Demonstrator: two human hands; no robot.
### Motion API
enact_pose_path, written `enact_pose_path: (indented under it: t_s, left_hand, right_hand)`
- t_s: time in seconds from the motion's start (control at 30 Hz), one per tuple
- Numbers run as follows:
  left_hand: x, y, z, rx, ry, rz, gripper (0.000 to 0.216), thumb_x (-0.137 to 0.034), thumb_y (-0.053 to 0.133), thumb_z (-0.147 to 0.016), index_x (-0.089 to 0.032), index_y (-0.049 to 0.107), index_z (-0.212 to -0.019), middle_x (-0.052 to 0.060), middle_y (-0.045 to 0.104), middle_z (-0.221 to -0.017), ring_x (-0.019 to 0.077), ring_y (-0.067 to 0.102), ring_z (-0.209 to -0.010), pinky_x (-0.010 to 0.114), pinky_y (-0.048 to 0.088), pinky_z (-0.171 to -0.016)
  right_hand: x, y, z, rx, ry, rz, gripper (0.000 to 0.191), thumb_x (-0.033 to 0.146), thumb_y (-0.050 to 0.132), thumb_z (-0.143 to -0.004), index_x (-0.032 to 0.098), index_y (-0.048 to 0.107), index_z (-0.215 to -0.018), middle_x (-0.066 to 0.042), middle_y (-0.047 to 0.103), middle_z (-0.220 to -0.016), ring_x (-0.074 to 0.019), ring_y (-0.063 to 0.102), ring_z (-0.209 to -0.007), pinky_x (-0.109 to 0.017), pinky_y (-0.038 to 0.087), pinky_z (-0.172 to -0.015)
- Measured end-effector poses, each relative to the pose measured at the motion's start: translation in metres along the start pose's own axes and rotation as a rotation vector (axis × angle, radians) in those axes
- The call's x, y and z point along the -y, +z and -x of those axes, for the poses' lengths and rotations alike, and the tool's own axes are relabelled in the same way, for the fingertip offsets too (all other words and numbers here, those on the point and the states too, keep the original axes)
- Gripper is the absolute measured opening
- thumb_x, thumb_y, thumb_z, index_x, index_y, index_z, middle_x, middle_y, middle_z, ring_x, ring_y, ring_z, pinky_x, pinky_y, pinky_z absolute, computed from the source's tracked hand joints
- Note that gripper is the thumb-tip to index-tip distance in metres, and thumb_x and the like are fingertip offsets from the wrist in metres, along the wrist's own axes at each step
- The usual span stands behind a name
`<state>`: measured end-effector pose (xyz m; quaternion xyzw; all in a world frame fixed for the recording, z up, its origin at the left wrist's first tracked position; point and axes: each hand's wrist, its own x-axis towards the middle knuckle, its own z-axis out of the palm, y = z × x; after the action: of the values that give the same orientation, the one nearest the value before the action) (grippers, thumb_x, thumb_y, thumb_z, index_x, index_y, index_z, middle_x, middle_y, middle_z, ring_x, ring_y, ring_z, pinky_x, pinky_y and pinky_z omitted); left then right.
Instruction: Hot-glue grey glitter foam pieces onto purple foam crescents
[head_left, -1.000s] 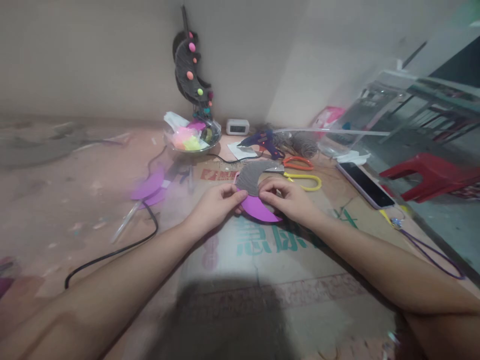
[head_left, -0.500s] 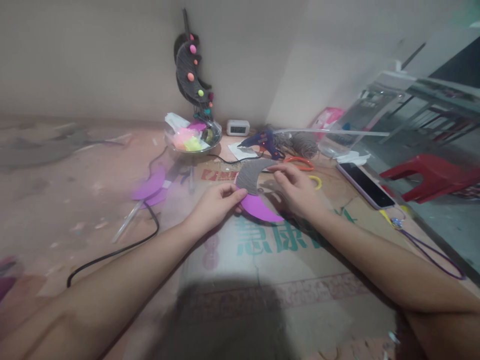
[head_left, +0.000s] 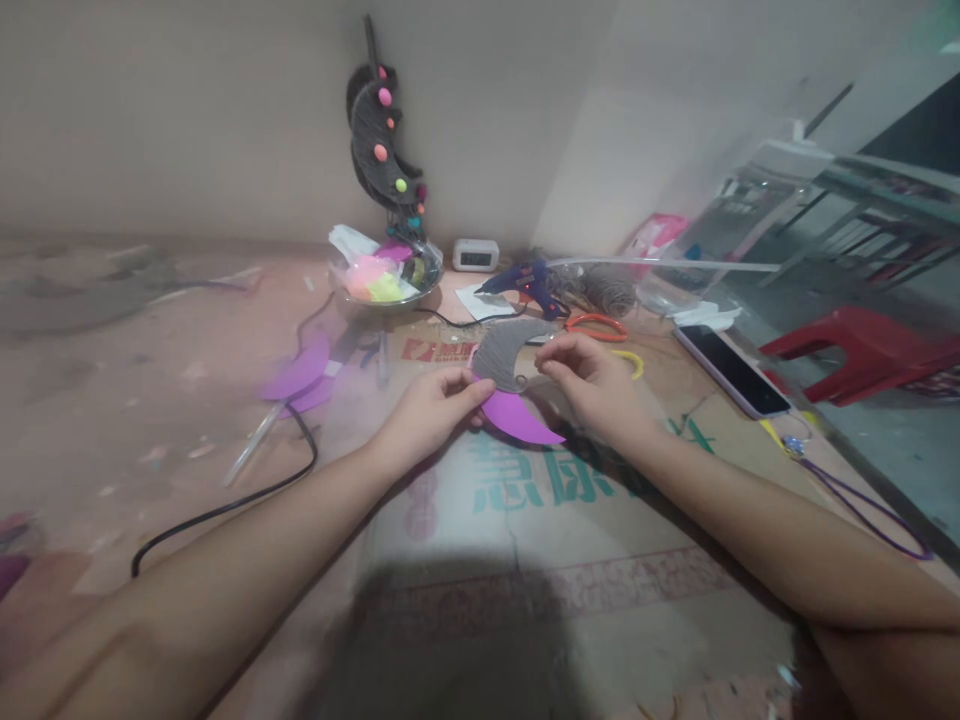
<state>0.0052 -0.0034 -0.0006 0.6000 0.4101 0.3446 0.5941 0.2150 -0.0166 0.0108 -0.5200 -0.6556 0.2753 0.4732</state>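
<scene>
A purple crescent cutout (head_left: 521, 420) has its upper half wrapped in grey yarn (head_left: 501, 355). My left hand (head_left: 442, 402) pinches it at the outer edge, thumb on top, where the yarn meets the bare purple. To the right of the crescent, apart from it, my right hand (head_left: 585, 375) has thumb and fingertips drawn together. Whatever thin thing it may hold is too small to make out. A small dark curl (head_left: 522, 381) shows beside the inner curve. Cardboard with green lettering (head_left: 517, 478) lies beneath both hands.
Behind the hands are a blue glue gun (head_left: 517, 283), orange-handled scissors (head_left: 596, 327), a grey yarn ball (head_left: 609, 290), a small clock (head_left: 476, 255) and a filled bowl (head_left: 382, 298). A decorated grey crescent (head_left: 375, 140) stands by the wall. A phone (head_left: 731, 370) lies right; purple cutouts (head_left: 300, 372) lie left.
My right hand has drawn slightly away from the crescent's upper tip, and its fingers are more curled together. My left hand and the crescent have hardly moved.
</scene>
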Motion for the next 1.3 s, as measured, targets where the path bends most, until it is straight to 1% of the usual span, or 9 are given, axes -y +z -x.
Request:
enact_pose_path:
  t_s: [0.3,0.43,0.57,0.7,0.9,1.03,1.1,1.23,1.3]
  left_hand:
    - [0.001,-0.001,-0.001,0.008,0.014,-0.037,0.03,-0.044,0.06,-0.08,-0.016,0.057,-0.071,-0.001,0.062,-0.06,0.011,0.057,-0.058,0.023,0.042,-0.061]
    - [0.0,-0.001,0.0,0.018,0.012,-0.062,0.031,-0.045,0.059,-0.08,-0.016,0.056,-0.07,-0.001,0.061,-0.061,0.0108,0.056,-0.057,0.023,0.041,-0.06]
    - [0.002,0.001,0.001,0.026,0.044,-0.105,0.031,-0.046,0.059,-0.08,-0.017,0.056,-0.07,-0.001,0.059,-0.06,0.012,0.054,-0.058,0.023,0.04,-0.059]
    - [0.003,0.001,0.004,0.07,0.065,-0.19,0.031,-0.046,0.059,-0.08,-0.017,0.059,-0.07,-0.001,0.058,-0.062,0.0124,0.053,-0.059,0.024,0.039,-0.059]
    - [0.004,0.003,0.003,0.136,0.068,-0.125,0.028,-0.042,0.057,-0.083,-0.015,0.064,-0.077,0.001,0.061,-0.067,0.0126,0.055,-0.064,0.024,0.042,-0.061]
    - [0.004,0.005,0.002,0.104,0.02,-0.069,0.029,-0.042,0.055,-0.084,-0.015,0.06,-0.075,0.001,0.061,-0.065,0.0114,0.055,-0.059,0.023,0.043,-0.06]
    - [0.003,0.005,0.002,0.1,0.033,-0.067,0.029,-0.042,0.055,-0.084,-0.015,0.06,-0.075,0.0,0.061,-0.065,0.0111,0.054,-0.059,0.023,0.042,-0.06]
    - [0.003,0.005,0.003,0.108,0.054,-0.097,0.031,-0.044,0.056,-0.083,-0.015,0.06,-0.074,0.0,0.058,-0.064,0.0113,0.053,-0.06,0.023,0.041,-0.059]
    - [0.004,0.005,0.003,0.101,0.039,-0.061,0.029,-0.043,0.058,-0.082,-0.015,0.061,-0.083,0.0,0.059,-0.067,0.0117,0.054,-0.062,0.023,0.043,-0.06]
  right_hand:
    - [0.0,0.001,0.002,0.009,-0.05,0.095,0.008,0.013,0.054,-0.079,0.021,0.052,-0.08,0.002,0.051,-0.075,-0.013,0.051,-0.071,-0.028,0.041,-0.068]
    - [0.003,0.001,0.004,0.012,0.011,0.077,0.007,0.024,0.054,-0.084,0.021,0.058,-0.088,0.001,0.054,-0.073,-0.0131,0.051,-0.066,-0.027,0.041,-0.062]
    - [0.011,0.0,0.003,0.133,0.05,0.068,0.02,0.036,0.054,-0.085,0.019,0.065,-0.086,-0.003,0.064,-0.079,-0.0154,0.057,-0.07,-0.028,0.043,-0.06]
    - [0.014,0.003,0.005,0.245,0.141,0.084,0.026,0.04,0.059,-0.081,0.018,0.062,-0.067,-0.001,0.061,-0.061,-0.0132,0.053,-0.055,-0.027,0.041,-0.053]
    - [0.013,0.004,0.008,0.151,0.151,0.038,0.031,0.045,0.057,-0.083,0.019,0.059,-0.065,0.001,0.058,-0.055,-0.0129,0.052,-0.052,-0.026,0.041,-0.051]
    - [0.013,0.002,0.007,0.162,0.047,0.078,0.033,0.044,0.05,-0.087,0.02,0.059,-0.067,-0.001,0.061,-0.066,-0.0141,0.055,-0.062,-0.027,0.042,-0.058]
    - [0.013,0.002,0.006,0.159,0.006,0.143,0.028,0.043,0.055,-0.085,0.02,0.06,-0.069,-0.001,0.061,-0.067,-0.0151,0.056,-0.065,-0.027,0.041,-0.059]
    - [0.01,0.003,0.005,0.136,0.05,0.249,0.027,0.043,0.062,-0.079,0.02,0.059,-0.064,0.0,0.058,-0.06,-0.0166,0.055,-0.063,-0.028,0.04,-0.056]
    - [0.01,0.004,0.006,0.146,0.069,0.251,0.029,0.044,0.061,-0.08,0.02,0.058,-0.063,0.0,0.057,-0.058,-0.0163,0.054,-0.061,-0.028,0.04,-0.055]
